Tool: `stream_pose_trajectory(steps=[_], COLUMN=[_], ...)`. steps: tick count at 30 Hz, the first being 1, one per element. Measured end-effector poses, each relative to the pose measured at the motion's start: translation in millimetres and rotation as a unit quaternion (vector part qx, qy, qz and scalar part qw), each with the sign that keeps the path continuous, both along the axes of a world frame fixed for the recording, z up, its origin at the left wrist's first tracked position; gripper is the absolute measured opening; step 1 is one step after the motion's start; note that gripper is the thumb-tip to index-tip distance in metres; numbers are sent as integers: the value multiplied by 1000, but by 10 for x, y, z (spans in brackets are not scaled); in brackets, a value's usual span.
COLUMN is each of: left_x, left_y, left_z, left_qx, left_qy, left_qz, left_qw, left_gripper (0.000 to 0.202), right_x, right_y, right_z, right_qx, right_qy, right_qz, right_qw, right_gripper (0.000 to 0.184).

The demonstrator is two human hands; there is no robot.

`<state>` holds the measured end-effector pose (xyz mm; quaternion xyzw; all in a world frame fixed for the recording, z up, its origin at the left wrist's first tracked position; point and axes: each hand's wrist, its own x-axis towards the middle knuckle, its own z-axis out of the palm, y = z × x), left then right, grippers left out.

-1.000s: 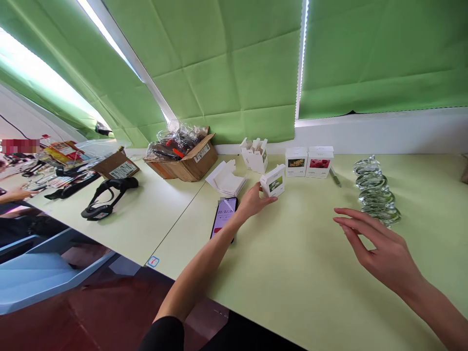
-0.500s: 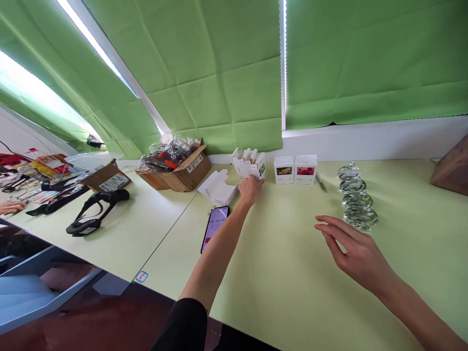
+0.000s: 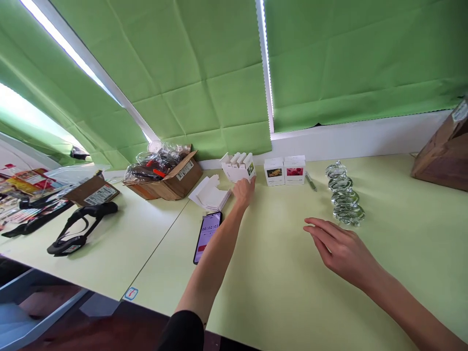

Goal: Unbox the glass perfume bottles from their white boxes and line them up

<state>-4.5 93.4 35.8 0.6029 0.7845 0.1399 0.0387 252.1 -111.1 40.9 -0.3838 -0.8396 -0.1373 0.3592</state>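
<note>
My left hand (image 3: pixel 244 192) reaches forward to a row of white cardboard boxes (image 3: pixel 234 171) with open tops. Its thumb lies at the right corner and its fingers press on the near side. One box shows a green picture on its right face. Left of these lie flattened white cartons (image 3: pixel 211 194). A phone (image 3: pixel 207 236) with a running timer lies beside my left forearm. My right hand (image 3: pixel 338 248) hovers over the table with fingers stretched out, holding nothing. Beyond it stand two closed white boxes, one with a yellow picture (image 3: pixel 274 172), one with a pink picture (image 3: pixel 294 171).
A pen (image 3: pixel 310 181) lies right of the closed boxes. Several clear, shiny round pieces (image 3: pixel 343 195) form a column. Cardboard boxes stand at the left (image 3: pixel 183 181) and far right (image 3: pixel 440 156). A black strap-like device (image 3: pixel 82 228) sits on the left table.
The open boxes now sit in a neater, tighter row under my left hand. My right hand keeps its pose. The view has turned slightly to the right.
</note>
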Motion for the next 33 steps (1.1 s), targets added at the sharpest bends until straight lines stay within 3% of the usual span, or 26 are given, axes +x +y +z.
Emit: stream_pose_trajectory(steps=[3, 6, 9, 11, 15, 19, 25, 29, 33], left_x=[139, 287, 397, 439, 482, 493, 386, 305, 282], left_y=[-117, -158, -92, -24, 50, 12, -101, -291, -667], left_z=[-5, 45, 93, 95, 63, 79, 137, 161, 190], left_qx=[46, 120, 208, 220, 206, 207, 170, 170, 173], left_qy=[7, 12, 59, 101, 124, 95, 29, 3, -65], left_qz=[-42, -125, -231, -268, -268, -306, -333, -364, -379], left_qw=[998, 985, 949, 933, 933, 924, 927, 916, 907], left_gripper=[55, 46, 59, 67, 51, 31, 39, 30, 31], right_x=[-8, -14, -11, -6, 2, 9, 13, 15, 19], right_y=[-8, -10, 0, 8, 14, 6, 0, 0, 7], right_z=[2, -3, -19, -31, -40, -29, -2, 1, -26], right_qx=[-3, -6, -5, -3, -5, -5, -4, -3, -5], right_qy=[-7, -9, -11, -9, -9, -17, -19, -19, -16], right_qz=[0, -3, -4, -4, -10, -11, -4, -3, 1], right_qw=[1000, 1000, 1000, 1000, 1000, 1000, 1000, 1000, 1000], right_gripper=[30, 30, 29, 29, 29, 29, 29, 28, 27])
